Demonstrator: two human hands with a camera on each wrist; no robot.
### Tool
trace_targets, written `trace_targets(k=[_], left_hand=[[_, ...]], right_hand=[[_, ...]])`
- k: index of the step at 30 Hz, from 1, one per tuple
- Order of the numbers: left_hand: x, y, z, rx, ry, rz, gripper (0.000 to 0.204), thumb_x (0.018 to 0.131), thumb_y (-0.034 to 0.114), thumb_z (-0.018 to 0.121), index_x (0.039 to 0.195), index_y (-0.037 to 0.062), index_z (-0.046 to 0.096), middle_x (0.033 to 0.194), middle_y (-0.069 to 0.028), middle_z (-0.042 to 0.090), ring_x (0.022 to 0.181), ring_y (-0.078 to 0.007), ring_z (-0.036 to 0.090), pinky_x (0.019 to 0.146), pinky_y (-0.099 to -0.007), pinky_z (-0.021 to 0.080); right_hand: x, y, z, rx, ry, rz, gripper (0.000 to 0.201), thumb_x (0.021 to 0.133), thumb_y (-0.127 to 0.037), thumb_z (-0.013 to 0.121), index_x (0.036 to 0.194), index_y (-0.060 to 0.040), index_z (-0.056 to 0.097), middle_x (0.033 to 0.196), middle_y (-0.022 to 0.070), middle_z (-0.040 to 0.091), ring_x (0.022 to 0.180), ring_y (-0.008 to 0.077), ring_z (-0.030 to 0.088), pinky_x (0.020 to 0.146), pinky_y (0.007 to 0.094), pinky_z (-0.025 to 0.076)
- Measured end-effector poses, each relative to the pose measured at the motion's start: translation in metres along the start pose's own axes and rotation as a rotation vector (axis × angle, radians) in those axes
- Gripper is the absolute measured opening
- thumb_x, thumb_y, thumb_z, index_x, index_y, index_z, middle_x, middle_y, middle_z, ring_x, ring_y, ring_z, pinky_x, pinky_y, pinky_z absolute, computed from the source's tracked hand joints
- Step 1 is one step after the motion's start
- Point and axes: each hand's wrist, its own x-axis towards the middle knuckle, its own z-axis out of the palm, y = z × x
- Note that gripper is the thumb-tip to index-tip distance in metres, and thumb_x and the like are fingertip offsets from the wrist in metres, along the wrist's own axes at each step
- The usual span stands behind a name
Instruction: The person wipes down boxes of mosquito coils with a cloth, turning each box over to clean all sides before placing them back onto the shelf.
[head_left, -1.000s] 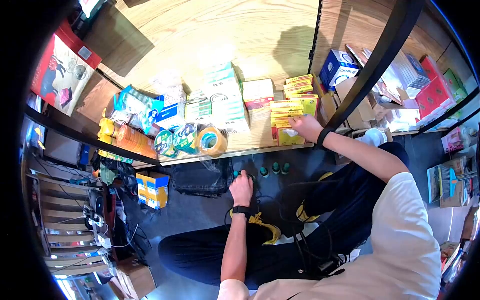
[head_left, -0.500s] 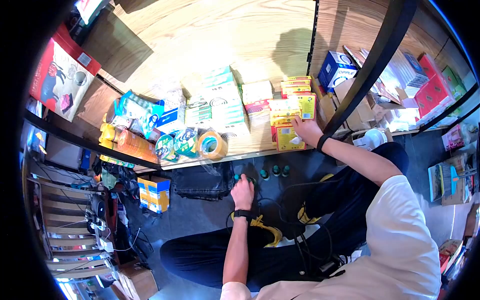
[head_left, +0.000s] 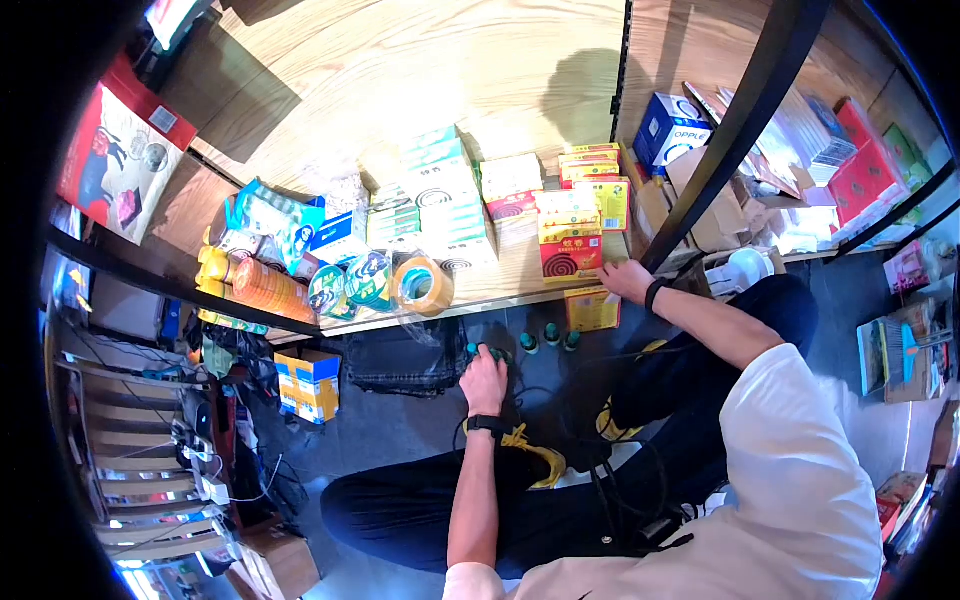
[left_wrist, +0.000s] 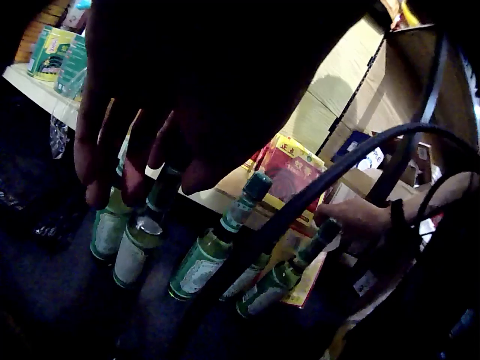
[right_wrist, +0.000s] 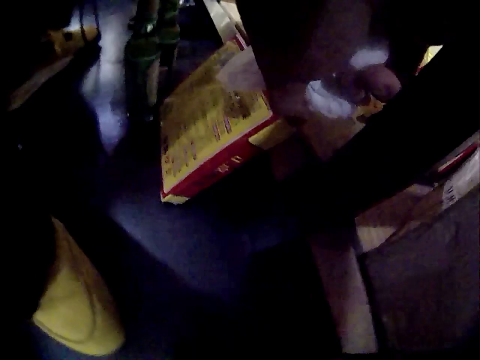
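Observation:
In the head view my right hand (head_left: 625, 282) is at the shelf's front edge, holding a yellow and red box (head_left: 592, 308) just below it. Seen from the right wrist, the thumb lies on the yellow face of this box (right_wrist: 214, 112), and white wrapping shows on a finger. My left hand (head_left: 484, 382) is low over the floor. Its fingers (left_wrist: 135, 184) reach down round the dark neck of a green bottle (left_wrist: 135, 251) with a pale label; the hand hides the cap. More green-capped bottles (left_wrist: 202, 262) stand close beside it.
The wooden shelf (head_left: 520, 285) carries mosquito coil boxes (head_left: 570, 255), white-green boxes (head_left: 455, 225), tape rolls (head_left: 438, 295) and orange bottles (head_left: 265, 285). A black post (head_left: 735, 150) rises right of my right hand. Black cables hang near my legs. A yellow-blue carton (head_left: 308, 385) sits on the floor.
My right hand has drawn the yellow box forward off the shelf and down past its edge, uncovering a red coil box behind. My left hand stays at the bottles.

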Motion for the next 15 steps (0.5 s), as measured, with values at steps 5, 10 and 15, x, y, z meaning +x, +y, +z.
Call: trace_targets(k=[5,10,15], left_hand=[[0.000,0.007,-0.014,-0.023,-0.005,-0.012,0.042,0.089,0.030,0.072,0.118,0.0060,0.053,0.091,-0.0191,0.072,0.084,-0.0388,0.072,0.069,-0.0500,0.059],[-0.002,0.011,-0.017,0.018,0.015,0.017,0.046,0.086,0.029,0.074,0.120,0.0066,0.051,0.091,-0.0178,0.071,0.084,-0.0382,0.071,0.069,-0.0495,0.058],[-0.003,0.008,-0.022,0.019,-0.020,0.063,0.049,0.084,0.028,0.076,0.121,0.0074,0.051,0.095,-0.0163,0.070,0.088,-0.0365,0.071,0.071,-0.0483,0.058]], right_hand=[[-0.009,-0.022,-0.013,0.180,-0.163,0.086,0.035,0.082,-0.023,0.069,0.111,-0.0042,0.060,0.097,0.0116,0.066,0.075,0.0275,0.071,0.062,0.0412,0.056],[-0.012,-0.029,-0.011,0.175,-0.167,0.004,0.035,0.085,-0.022,0.066,0.113,-0.0030,0.059,0.102,0.0128,0.065,0.073,0.0273,0.071,0.059,0.0396,0.057],[-0.014,-0.025,-0.001,0.260,-0.060,0.075,0.028,0.093,-0.021,0.058,0.115,-0.0032,0.059,0.102,0.0143,0.063,0.071,0.0289,0.072,0.058,0.0421,0.057]])
